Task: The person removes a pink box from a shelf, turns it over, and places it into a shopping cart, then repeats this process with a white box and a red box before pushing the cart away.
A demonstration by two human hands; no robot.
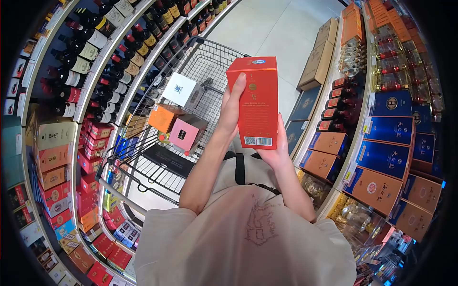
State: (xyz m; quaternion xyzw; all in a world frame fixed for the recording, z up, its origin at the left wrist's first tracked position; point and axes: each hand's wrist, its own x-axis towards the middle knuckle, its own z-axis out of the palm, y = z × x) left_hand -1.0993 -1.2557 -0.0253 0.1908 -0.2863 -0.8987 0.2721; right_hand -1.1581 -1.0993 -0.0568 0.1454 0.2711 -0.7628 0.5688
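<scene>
A tall red gift box [260,102] with gold print, a QR code and a barcode is held up in front of my body, above the cart's edge. My left hand [230,109] grips its left side, the thumb lying along the printed face and the other fingers hidden behind. Around the lower right corner, my right hand [276,151] supports the box from below and the side; most of its fingers are out of sight. Left of the box, a wire shopping cart [214,52] carries a white box [183,89], an orange box [162,117] and a pink box [187,133].
Shelves of wine bottles [86,50] and red boxes [98,143] curve along the left. On the right shelves stand blue boxes [385,157], brown boxes [329,143] and dark bottles [336,104]. Grey tiled floor [272,28] runs ahead between them. The cart's handle [121,195] is near my left side.
</scene>
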